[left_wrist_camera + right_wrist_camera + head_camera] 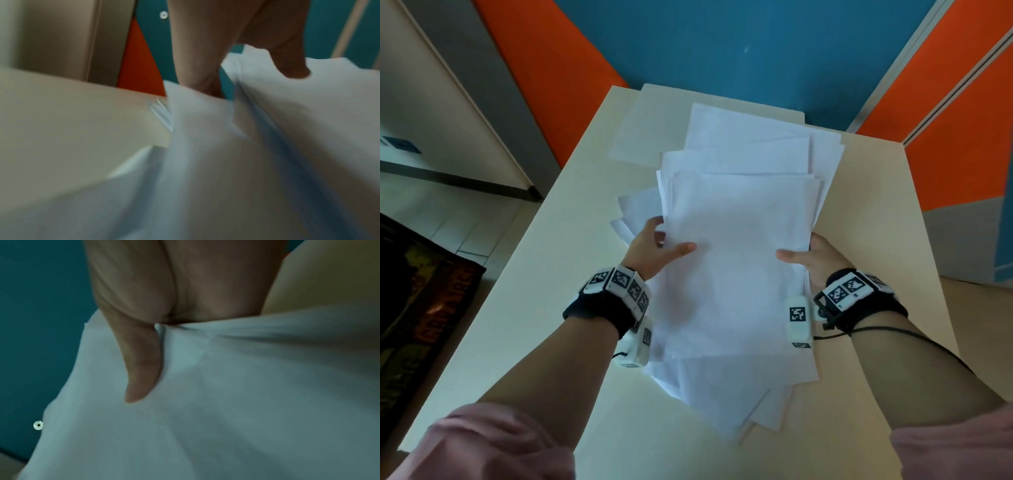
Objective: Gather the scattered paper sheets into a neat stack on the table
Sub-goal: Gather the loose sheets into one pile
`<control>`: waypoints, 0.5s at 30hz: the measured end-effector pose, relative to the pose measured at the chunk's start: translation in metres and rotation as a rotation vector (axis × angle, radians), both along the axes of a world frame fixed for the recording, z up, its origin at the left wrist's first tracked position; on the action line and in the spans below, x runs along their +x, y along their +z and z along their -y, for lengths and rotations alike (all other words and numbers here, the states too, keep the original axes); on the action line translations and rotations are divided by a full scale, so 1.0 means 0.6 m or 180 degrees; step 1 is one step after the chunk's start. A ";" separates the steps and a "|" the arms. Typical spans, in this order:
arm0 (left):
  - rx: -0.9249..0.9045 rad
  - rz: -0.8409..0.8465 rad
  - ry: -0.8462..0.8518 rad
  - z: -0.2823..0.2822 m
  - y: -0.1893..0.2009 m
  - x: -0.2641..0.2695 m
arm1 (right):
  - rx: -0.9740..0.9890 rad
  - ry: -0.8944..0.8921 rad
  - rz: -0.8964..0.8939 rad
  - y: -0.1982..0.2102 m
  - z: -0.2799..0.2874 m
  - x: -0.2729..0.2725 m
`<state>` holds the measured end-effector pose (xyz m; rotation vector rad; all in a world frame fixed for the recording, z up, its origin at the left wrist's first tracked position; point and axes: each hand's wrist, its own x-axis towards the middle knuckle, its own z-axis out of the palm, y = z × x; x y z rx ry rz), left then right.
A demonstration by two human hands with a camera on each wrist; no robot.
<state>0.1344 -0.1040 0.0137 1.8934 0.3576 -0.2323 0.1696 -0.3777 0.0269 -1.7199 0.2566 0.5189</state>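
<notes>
From the head view, a loose bundle of white paper sheets (736, 260) is held over the middle of the pale bench (524, 308), its long sides running from the near edge toward the far edge. The left hand (654, 248) grips the bundle's left side, thumb laid across the top sheet and fingers tucked under; the right hand (816, 258) grips the right side the same way, thumb on top. The sheets are not squared: corners fan out at the near end and on the left, just beyond the left fingers. More sheets (647, 126) lie flat on the bench toward its far edge, overlapping one another at slightly different angles. Both wrists carry black bands with black-and-white marker tiles (619, 282), and pink sleeves (493, 442) are pushed up the forearms. Beyond the far edge stands a wall in blue and orange panels (722, 44). In the left wrist view, which is blurred, the left thumb (287, 56) presses down on the top of the paper while the fingers (195, 65) go under the edge of the sheets, with bare bench to the left. In the right wrist view, the right thumb (141, 363) lies along the top sheet, and the paper puckers where it enters the crook of the hand; the fingers beneath are hidden by the paper.
</notes>
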 end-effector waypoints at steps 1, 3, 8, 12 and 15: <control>-0.0222 -0.0191 -0.0155 0.003 0.002 0.003 | 0.0136 -0.0024 0.0010 0.004 -0.003 -0.002; -0.0515 -0.0376 -0.0101 0.011 0.003 0.004 | 0.0254 -0.0072 -0.0009 0.008 -0.007 -0.005; -0.0807 -0.0334 0.0471 0.009 0.012 0.006 | -0.0022 0.0250 0.0093 0.026 0.000 -0.004; -0.0731 -0.0342 0.0244 0.013 0.058 0.017 | -0.0424 0.0234 0.0753 0.062 -0.005 0.011; -0.0587 -0.0141 0.0709 0.017 0.101 0.037 | -0.0283 0.0100 0.1169 0.099 -0.018 0.019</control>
